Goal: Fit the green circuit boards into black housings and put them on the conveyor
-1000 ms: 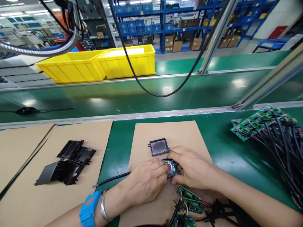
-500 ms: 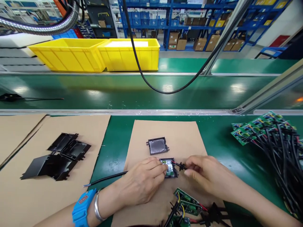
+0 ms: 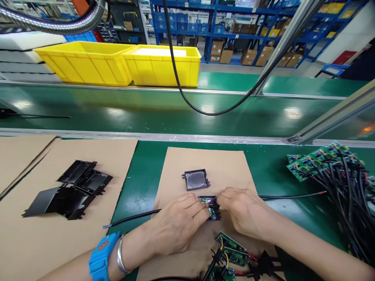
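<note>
A small black plastic case (image 3: 217,216) with a green circuit board (image 3: 211,203) inside lies on the cardboard in front of me. My left hand (image 3: 181,222) is closed over its left end, fingertips at the board and case edge. From under that hand a black cable (image 3: 133,217) runs left to stripped wire ends. At the case's right end my right hand (image 3: 243,210) pinches another black cable (image 3: 288,196), which comes out behind it towards the right. The fingers hide where this cable meets the case. Just beyond lies a second case half (image 3: 196,180), grey inside.
Several boards with cables (image 3: 233,249) lie close in front of me. A heap of cabled circuit boards (image 3: 319,160) is at the right. Black plastic housings (image 3: 79,191) lie on the left cardboard (image 3: 38,238). Yellow bins (image 3: 164,68) stand behind, and a black cable (image 3: 211,113) hangs across.
My right hand has moved left, up against the case, and turned knuckles up. The cable it holds now shows stretched out to the right. My left hand stays nearly in place.
</note>
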The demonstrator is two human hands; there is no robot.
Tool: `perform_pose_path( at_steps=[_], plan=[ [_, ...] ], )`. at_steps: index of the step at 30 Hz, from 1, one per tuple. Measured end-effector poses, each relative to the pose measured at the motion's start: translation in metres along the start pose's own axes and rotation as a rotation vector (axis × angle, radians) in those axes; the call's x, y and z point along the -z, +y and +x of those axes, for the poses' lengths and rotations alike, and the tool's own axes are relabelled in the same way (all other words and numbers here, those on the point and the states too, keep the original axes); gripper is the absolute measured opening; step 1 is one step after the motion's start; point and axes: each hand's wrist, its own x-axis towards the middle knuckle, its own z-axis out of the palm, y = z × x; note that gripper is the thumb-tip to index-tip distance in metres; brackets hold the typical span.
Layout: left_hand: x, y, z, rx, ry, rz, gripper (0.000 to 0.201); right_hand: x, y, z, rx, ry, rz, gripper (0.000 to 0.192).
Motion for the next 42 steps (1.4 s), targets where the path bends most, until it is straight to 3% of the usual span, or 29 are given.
perform_pose_path(
  at_steps=[4,6,12,18,21,26,30,33,38,40,42],
  plan=[
    [-0.001,0.002,-0.001,0.039,-0.026,0.046,0.069,-0.003,0.000,-0.004,0.033,0.037,-0.045,0.026],
    [-0.001,0.002,-0.001,0.036,-0.036,0.050,0.074,-0.006,0.001,-0.006,0.042,0.081,-0.056,0.027],
    [0.008,0.006,0.008,0.014,-0.077,0.067,0.064,-0.014,0.000,-0.006,0.080,0.101,-0.174,0.023],
    [0.016,0.019,0.020,0.077,-0.116,0.117,0.052,-0.021,-0.001,-0.005,0.152,0.081,-0.365,0.011],
    [0.013,0.017,0.016,0.089,-0.093,0.058,0.057,-0.021,0.004,-0.011,0.118,0.134,-0.287,0.009],
    [0.008,0.015,0.012,0.120,-0.083,0.030,0.071,-0.022,0.010,-0.017,0.002,0.264,0.024,0.014],
    [0.016,0.021,0.022,0.072,-0.147,0.150,0.059,-0.032,0.014,-0.014,0.085,0.307,0.037,0.025],
    [0.021,0.024,0.022,0.061,-0.116,0.133,0.054,-0.033,0.017,-0.017,0.087,0.286,0.012,0.018],
    [0.014,0.008,-0.014,0.303,0.198,0.097,0.064,-0.002,0.010,-0.026,0.065,0.285,-0.020,0.021],
    [0.022,-0.011,-0.025,0.419,0.221,0.105,0.054,0.027,0.012,-0.019,0.098,0.352,-0.110,0.023],
    [0.047,-0.039,-0.022,0.544,0.174,0.173,0.043,0.065,0.025,0.000,0.098,0.400,-0.289,0.021]
  ],
)
